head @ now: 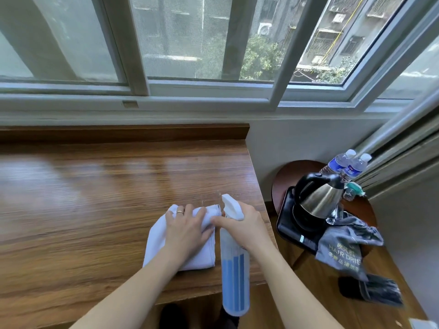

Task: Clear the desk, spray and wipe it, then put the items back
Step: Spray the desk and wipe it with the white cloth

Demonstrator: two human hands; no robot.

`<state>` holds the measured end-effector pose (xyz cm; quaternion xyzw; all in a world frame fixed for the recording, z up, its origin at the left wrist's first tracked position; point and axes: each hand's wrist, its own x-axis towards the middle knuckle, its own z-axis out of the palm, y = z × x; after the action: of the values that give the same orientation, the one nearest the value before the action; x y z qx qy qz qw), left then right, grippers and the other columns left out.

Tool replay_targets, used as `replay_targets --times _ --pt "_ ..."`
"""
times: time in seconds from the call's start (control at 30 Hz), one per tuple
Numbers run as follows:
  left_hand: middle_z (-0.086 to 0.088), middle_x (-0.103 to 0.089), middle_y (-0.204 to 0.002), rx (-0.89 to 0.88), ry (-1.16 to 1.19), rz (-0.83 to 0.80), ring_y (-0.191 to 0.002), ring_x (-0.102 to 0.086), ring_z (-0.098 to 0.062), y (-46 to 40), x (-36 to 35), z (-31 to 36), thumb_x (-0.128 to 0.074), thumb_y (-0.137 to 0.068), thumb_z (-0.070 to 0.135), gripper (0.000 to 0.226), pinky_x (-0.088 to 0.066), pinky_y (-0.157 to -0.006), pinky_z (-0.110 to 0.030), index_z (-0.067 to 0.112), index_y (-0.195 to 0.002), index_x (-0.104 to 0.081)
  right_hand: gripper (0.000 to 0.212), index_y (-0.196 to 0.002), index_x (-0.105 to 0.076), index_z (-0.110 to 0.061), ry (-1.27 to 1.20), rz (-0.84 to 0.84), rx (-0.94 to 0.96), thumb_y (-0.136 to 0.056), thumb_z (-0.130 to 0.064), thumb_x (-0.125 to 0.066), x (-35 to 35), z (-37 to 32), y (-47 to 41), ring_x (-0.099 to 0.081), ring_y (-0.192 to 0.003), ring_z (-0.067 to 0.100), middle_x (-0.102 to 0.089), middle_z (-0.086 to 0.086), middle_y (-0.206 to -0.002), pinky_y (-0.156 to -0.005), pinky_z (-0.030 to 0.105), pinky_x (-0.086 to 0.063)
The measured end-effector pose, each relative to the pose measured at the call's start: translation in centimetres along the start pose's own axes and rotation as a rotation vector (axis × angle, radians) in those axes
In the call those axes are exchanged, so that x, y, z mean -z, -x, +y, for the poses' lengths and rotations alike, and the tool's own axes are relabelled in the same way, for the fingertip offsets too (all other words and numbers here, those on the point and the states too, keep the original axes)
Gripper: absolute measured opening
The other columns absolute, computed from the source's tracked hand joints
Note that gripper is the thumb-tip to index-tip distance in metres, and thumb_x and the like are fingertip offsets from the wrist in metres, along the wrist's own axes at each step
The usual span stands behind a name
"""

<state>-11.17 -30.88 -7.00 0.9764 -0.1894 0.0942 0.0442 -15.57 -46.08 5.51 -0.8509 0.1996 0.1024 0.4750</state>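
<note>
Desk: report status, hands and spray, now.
Left hand flat on white cloth. Right hand grips spray bottle. Desk cleared; kettle on side table.

Colours on and beside the brown, wood-grained desk (95, 198).
We see a white cloth (156, 238), a translucent spray bottle (234, 264) holding blue liquid, a black-and-silver kettle (316, 198), a grey bag (344, 248) with yellow lettering.

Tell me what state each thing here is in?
Cloth: folded, flat on desk, under left hand.
Spray bottle: gripped by right hand, about half full of blue liquid.
Desk: bare wood.
Kettle: upright on tray, lid shut.
Water bottles: capped.
Window: slid open.
</note>
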Motion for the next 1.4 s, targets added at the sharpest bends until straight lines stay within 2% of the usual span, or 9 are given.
replay_targets --times 0.1,0.2,0.33,0.47,0.73,0.93,1.07,1.23,1.4 --pt "-0.005 -0.057 -0.082 0.011 -0.001 0.030 -0.074 -0.058 -0.031 1.4 -0.4 0.7 -0.053 -0.074 0.058 0.043 -0.039 -0.068 -0.044 0.023 -0.094 -0.068 0.039 -0.082 -0.064 -0.018 0.008 -0.028 0.004 -0.068 -0.054 -0.075 0.6 -0.2 -0.4 -0.057 -0.074 0.009 -0.066 -0.003 -0.083 -0.061 0.025 -0.040" --pt "-0.004 -0.057 -0.081 0.028 -0.029 0.034 -0.074 -0.057 -0.030 2.0 -0.4 1.1 -0.058 -0.073 0.059 0.043 -0.038 -0.068 -0.043 0.025 -0.097 -0.069 0.043 -0.076 -0.060 -0.022 0.001 -0.069 0.007 -0.061 -0.060 -0.073 1.6 -0.2 -1.1 -0.053 -0.071 0.007 -0.061 -0.008 -0.079 -0.060 0.022 -0.038" --pt "-0.003 -0.060 -0.084 0.058 -0.036 0.027 -0.078 -0.060 -0.030 2.0 0.2 1.5 -0.050 -0.077 0.062 0.047 -0.040 -0.068 -0.043 0.025 -0.098 -0.071 0.051 -0.075 -0.059 -0.017 0.018 -0.132 0.055 -0.055 -0.063 -0.069 2.9 0.1 -2.3 -0.051 -0.066 0.007 -0.058 -0.008 -0.072 -0.061 0.026 -0.042" --pt "-0.003 -0.061 -0.084 0.084 -0.033 0.002 -0.077 -0.061 -0.030 1.5 0.5 1.7 -0.047 -0.078 0.064 0.049 -0.041 -0.068 -0.042 0.025 -0.095 -0.071 0.043 -0.070 -0.056 -0.021 0.052 -0.177 0.094 -0.061 -0.060 -0.071 4.2 0.5 -3.4 -0.047 -0.055 0.000 -0.055 -0.013 -0.065 -0.057 0.022 -0.039" --pt "-0.003 -0.059 -0.082 0.143 -0.040 0.002 -0.074 -0.061 -0.030 -1.7 -0.1 0.7 -0.043 -0.081 0.067 0.050 -0.039 -0.069 -0.043 0.026 -0.093 -0.070 0.036 -0.066 -0.054 -0.027 0.089 -0.204 0.082 -0.064 -0.058 -0.072 4.6 -0.2 -4.8 -0.048 -0.058 0.002 -0.056 -0.013 -0.064 -0.058 0.024 -0.039" --pt "-0.008 -0.062 -0.078 0.200 -0.044 -0.057 -0.071 -0.064 -0.030 -7.2 0.9 -0.5 -0.039 -0.075 0.064 0.055 -0.046 -0.066 -0.044 0.021 -0.085 -0.072 0.016 -0.064 -0.057 -0.044 0.114 -0.208 0.102 -0.068 -0.051 -0.070 4.4 -1.0 -5.7 -0.049 -0.055 -0.006 -0.058 -0.022 -0.061 -0.057 0.023 -0.037" --pt "-0.007 -0.061 -0.078 0.195 -0.055 -0.072 -0.067 -0.062 -0.030 -8.1 0.7 -0.8 -0.072 -0.068 0.062 0.044 -0.044 -0.066 -0.043 0.021 -0.086 -0.071 0.014 -0.068 -0.059 -0.047 0.107 -0.185 0.090 -0.066 -0.054 -0.071 4.4 -1.4 -6.6 -0.051 -0.058 -0.008 -0.059 -0.024 -0.064 -0.056 0.023 -0.037" --pt "-0.008 -0.062 -0.081 0.150 -0.009 -0.067 -0.071 -0.062 -0.032 -6.5 0.6 -0.6 -0.080 -0.061 0.060 0.051 -0.045 -0.070 -0.046 0.021 -0.093 -0.072 0.032 -0.065 -0.056 -0.029 0.072 -0.141 0.053 -0.059 -0.057 -0.072 4.3 -1.8 -7.6 -0.048 -0.058 0.002 -0.056 -0.014 -0.063 -0.059 0.026 -0.039" --pt "-0.005 -0.061 -0.082 0.093 -0.011 -0.043 -0.075 -0.062 -0.031 -3.6 0.3 0.3 -0.055 -0.068 0.063 0.048 -0.042 -0.071 -0.044 0.024 -0.092 -0.071 0.038 -0.071 -0.056 -0.021 0.069 -0.151 0.054 -0.065 -0.053 -0.074 4.2 -2.2 -8.3 -0.049 -0.063 0.008 -0.055 -0.009 -0.068 -0.062 0.028 -0.041"
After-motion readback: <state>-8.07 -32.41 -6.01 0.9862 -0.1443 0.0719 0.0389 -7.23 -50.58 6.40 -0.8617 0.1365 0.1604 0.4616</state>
